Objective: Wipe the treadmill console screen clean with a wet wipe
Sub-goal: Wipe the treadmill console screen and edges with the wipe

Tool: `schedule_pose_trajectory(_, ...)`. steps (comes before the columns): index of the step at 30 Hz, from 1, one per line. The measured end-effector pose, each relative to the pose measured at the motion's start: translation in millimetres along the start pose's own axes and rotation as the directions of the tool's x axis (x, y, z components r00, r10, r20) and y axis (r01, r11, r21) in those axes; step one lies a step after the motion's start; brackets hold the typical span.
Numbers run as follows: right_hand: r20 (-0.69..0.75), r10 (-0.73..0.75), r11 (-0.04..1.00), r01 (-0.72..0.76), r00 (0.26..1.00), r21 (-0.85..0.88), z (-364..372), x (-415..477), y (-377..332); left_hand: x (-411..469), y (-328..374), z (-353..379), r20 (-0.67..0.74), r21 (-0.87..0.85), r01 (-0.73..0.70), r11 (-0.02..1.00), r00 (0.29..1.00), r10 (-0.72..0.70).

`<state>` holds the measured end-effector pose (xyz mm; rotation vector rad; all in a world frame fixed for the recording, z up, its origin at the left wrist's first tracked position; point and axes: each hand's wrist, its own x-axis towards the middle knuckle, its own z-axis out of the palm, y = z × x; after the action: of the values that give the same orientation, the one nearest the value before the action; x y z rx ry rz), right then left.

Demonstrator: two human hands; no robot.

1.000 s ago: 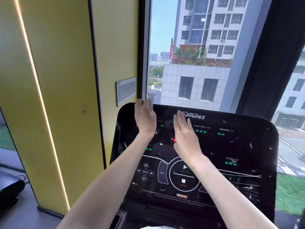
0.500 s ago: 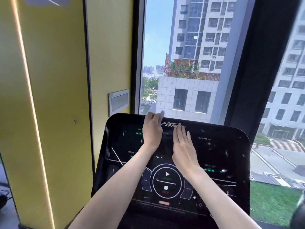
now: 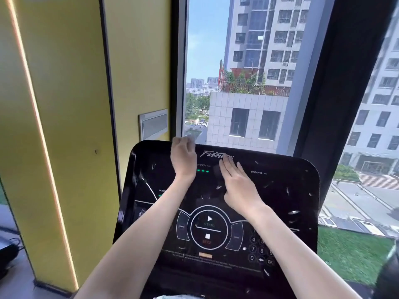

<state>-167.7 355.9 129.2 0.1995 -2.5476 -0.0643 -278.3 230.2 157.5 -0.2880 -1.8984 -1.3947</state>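
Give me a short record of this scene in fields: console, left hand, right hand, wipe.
console: black screen, lit, with many pale flecks
left hand: fingers curled at the top edge
right hand: flat on the screen, fingers near the logo
wipe: not clearly visible; cannot tell which hand has it

Yellow wall beside window showing buildings

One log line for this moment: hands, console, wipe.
left hand: curled at console top edge | right hand: flat on screen | wipe: not visible | white specks on screen
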Motion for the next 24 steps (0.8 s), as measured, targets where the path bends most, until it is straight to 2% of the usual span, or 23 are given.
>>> schedule_pose_trajectory(1,-0.007,-0.005,1.000,0.005,1.000,-0.006,1,-1,0,3,-3,-1,-0.082,0.003,0.112,0.994,0.990,-0.112)
schedule_pose_trajectory(2,-0.018,-0.009,1.000,0.009,1.000,-0.012,2,-1,-1,2,-2,-1,-0.115,0.012,0.142,0.990,0.984,-0.140)
schedule_pose_trajectory(3,-0.028,-0.008,1.000,0.008,1.000,-0.015,4,-1,-2,-3,2,1,-0.088,0.043,0.067,0.997,0.994,-0.063)
schedule_pose_trajectory(4,-0.037,-0.003,1.000,0.002,0.999,-0.015,5,-1,-2,-9,8,4,0.000,0.066,-0.072,0.995,0.997,0.072)
schedule_pose_trajectory(6,-0.059,0.009,1.000,-0.010,0.998,-0.014,7,0,-2,-19,12,8,0.215,0.016,-0.319,0.948,0.927,0.308)
schedule_pose_trajectory(7,-0.066,0.008,1.000,-0.009,0.998,-0.019,7,0,-2,-17,10,7,0.276,-0.007,-0.372,0.928,0.892,0.359)
schedule_pose_trajectory(8,-0.067,0.004,1.000,-0.005,0.998,-0.022,7,0,-2,-12,8,5,0.288,-0.020,-0.376,0.927,0.885,0.365)
schedule_pose_trajectory(9,-0.065,0.002,1.000,-0.003,0.998,-0.022,7,-1,-2,-7,5,3,0.247,-0.032,-0.326,0.945,0.913,0.324)
schedule_pose_trajectory(11,-0.067,0.014,1.000,-0.016,0.998,-0.020,8,-1,-5,4,0,1,0.064,-0.060,-0.073,0.996,0.995,0.077)
schedule_pose_trajectory(12,-0.069,0.027,0.999,-0.028,0.997,-0.024,10,-1,-6,6,0,4,0.005,-0.064,0.020,0.998,1.000,-0.020)
schedule_pose_trajectory(13,-0.070,0.037,0.999,-0.040,0.997,-0.030,11,-1,-8,4,5,7,0.001,-0.055,0.012,0.998,1.000,-0.012)
schedule_pose_trajectory(14,-0.068,0.044,0.998,-0.047,0.997,-0.037,11,0,-8,0,10,11,0.062,-0.034,-0.096,0.995,0.993,0.098)
schedule_pose_trajectory(16,-0.065,0.048,0.998,-0.051,0.997,-0.047,11,0,-7,-13,15,18,0.237,-0.029,-0.390,0.921,0.892,0.385)
schedule_pose_trajectory(17,-0.063,0.049,0.998,-0.052,0.997,-0.045,10,0,-7,-11,12,19,0.257,-0.013,-0.486,0.874,0.843,0.472)
schedule_pose_trajectory(18,-0.064,0.051,0.998,-0.054,0.997,-0.036,9,0,-8,-4,8,18,0.234,0.007,-0.514,0.858,0.835,0.498)
schedule_pose_trajectory(20,-0.074,0.060,0.998,-0.062,0.995,-0.019,9,0,-11,7,2,14,0.116,0.001,-0.346,0.938,0.932,0.343)
schedule_pose_trajectory(22,-0.078,0.068,0.998,-0.069,0.995,-0.012,11,1,-12,6,3,11,0.028,-0.003,-0.207,0.978,0.978,0.207)
schedule_pose_trajectory(23,-0.078,0.069,0.998,-0.070,0.995,-0.006,10,1,-13,0,7,11,0.036,0.008,-0.237,0.972,0.971,0.236)
schedule_pose_trajectory(24,-0.067,0.072,0.997,-0.072,0.995,0.001,10,2,-12,-7,10,15,0.068,0.019,-0.326,0.945,0.944,0.324)
